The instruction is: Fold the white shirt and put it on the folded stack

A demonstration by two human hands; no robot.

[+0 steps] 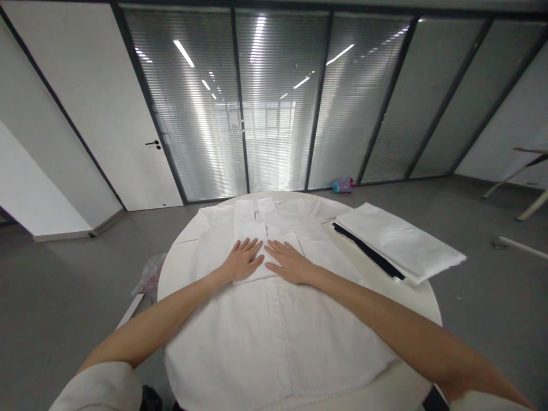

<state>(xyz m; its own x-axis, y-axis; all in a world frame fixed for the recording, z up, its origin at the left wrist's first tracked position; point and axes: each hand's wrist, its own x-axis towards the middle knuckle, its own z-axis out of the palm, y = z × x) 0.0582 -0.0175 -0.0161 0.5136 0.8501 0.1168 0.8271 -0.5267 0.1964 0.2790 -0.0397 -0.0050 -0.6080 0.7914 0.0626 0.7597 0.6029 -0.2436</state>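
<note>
A round white bench (413, 292) carries a white button-front shirt (274, 337), lying flat and partly folded, beside a folded white cloth (398, 242) (dark edging along one side). The left hand (242, 260) and right hand (291, 262) rest open, palms down on the shirt, just apart.

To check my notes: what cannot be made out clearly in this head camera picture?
Head view:
- Shirt under the left hand and right hand: hidden by them.
- Dark band: partly under the folded white cloth.
- Plastic bag: table hides part; contents too small.
- Dark object: cut off by bottom edge.
</note>
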